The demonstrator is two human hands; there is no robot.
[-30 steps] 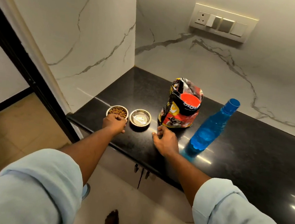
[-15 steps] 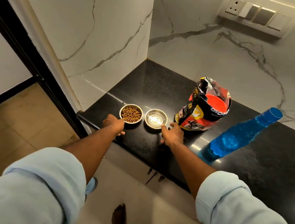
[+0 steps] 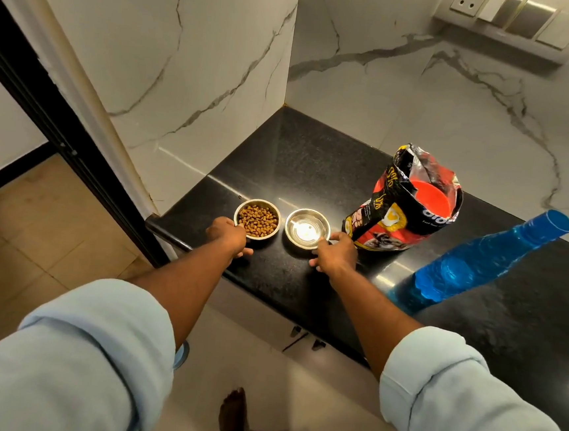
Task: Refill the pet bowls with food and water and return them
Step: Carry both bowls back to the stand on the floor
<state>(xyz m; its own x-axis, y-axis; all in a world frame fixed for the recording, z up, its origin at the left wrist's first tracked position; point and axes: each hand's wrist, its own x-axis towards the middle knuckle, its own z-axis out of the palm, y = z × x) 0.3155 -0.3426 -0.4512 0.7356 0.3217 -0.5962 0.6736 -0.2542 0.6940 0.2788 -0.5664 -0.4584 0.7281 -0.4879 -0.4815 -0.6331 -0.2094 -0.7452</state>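
Observation:
Two small steel bowls stand side by side near the front left corner of the black counter (image 3: 301, 168). The left bowl (image 3: 257, 218) is full of brown kibble; my left hand (image 3: 227, 238) grips its near rim. The right bowl (image 3: 307, 228) holds clear water; my right hand (image 3: 336, 256) holds its near right rim. To the right stands an open red and black food bag (image 3: 404, 208). A blue water bottle (image 3: 485, 264) with its cap on stands further right.
Marble walls close the counter at the back and left. A switch panel (image 3: 513, 18) sits high on the back wall. A dark door frame (image 3: 60, 127) and tiled floor lie to the left. Cabinet handles (image 3: 305, 337) and my bare feet show below the counter edge.
My right hand moved left from the counter by the bag to the water bowl's rim. My left hand stayed at the kibble bowl. The camera drew back and tilted.

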